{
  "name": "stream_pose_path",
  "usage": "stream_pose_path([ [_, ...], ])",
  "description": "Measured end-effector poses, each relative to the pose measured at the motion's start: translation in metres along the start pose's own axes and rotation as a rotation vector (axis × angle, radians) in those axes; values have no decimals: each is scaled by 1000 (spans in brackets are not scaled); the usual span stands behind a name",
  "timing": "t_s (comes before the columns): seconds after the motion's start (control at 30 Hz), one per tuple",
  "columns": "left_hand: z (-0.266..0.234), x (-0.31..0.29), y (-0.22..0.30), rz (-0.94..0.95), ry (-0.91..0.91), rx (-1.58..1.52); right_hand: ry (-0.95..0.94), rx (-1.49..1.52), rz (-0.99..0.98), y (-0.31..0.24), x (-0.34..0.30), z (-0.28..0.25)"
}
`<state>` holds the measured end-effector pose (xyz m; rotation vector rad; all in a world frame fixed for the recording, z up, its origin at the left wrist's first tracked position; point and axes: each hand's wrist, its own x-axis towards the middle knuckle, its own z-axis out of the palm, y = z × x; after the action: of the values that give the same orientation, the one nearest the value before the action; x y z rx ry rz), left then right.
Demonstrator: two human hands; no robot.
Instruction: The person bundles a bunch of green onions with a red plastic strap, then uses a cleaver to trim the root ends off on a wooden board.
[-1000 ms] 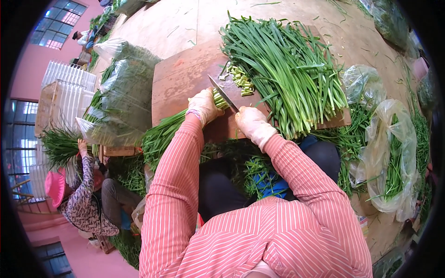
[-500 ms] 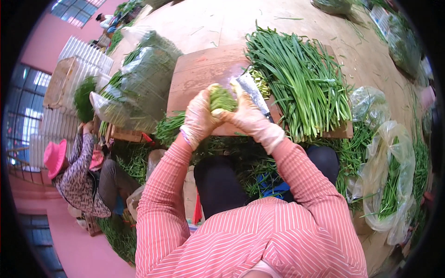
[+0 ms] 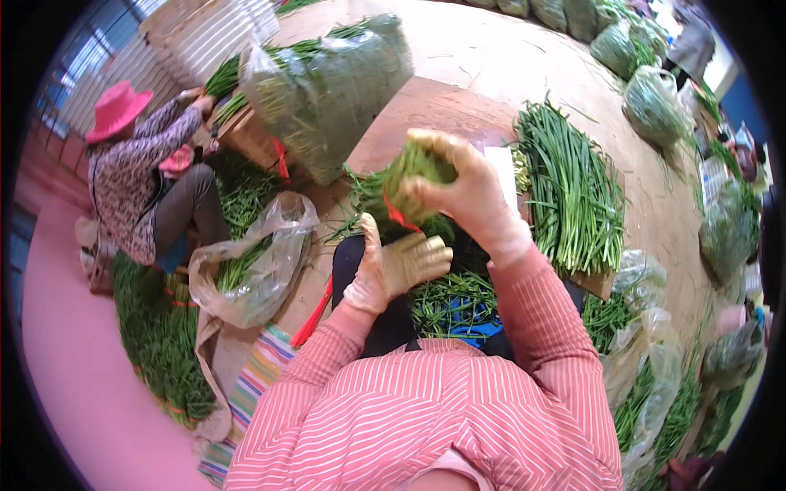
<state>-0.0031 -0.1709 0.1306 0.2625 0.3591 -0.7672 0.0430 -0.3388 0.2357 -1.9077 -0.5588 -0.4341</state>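
Observation:
A bundle of green garlic chives [image 3: 401, 180], tied round with a red band [image 3: 399, 214], is held up over my lap at the near edge of a wooden board [image 3: 434, 106]. My gloved right hand [image 3: 475, 180] wraps thumb and fingers round its upper end; motion blurs the bundle. Just below it, my gloved left hand [image 3: 395, 266] is open, fingers and thumb apart, holding nothing. To the right on the board lies a large pile of chives [image 3: 569, 196]. Beside that pile are a pale knife blade [image 3: 501, 172] and cut stalk ends [image 3: 521, 168].
Loose trimmings [image 3: 454, 303] cover my lap. A plastic bag of chives [image 3: 336, 90] stands beyond the board, left, and an open plastic bag [image 3: 254, 262] lies nearer. At left sits a co-worker in a pink hat [image 3: 119, 110]. Filled bags [image 3: 655, 106] stand far right.
My left hand has let go of the bundle and opened below it. The bundle has come nearer and tipped, showing the red band. The view has swung round to the right.

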Motion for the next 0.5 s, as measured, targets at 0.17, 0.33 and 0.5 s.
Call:
stream_pose_path([
  [0.17,16,-6,1,461,-269,154,-479,39,-288,-79,-42,-33],
  [0.33,3,5,30,679,-317,223,-352,-90,214,-71,-53,-70],
  [0.5,30,15,31,918,-239,346,-389,-379,179,-43,-30,2],
])
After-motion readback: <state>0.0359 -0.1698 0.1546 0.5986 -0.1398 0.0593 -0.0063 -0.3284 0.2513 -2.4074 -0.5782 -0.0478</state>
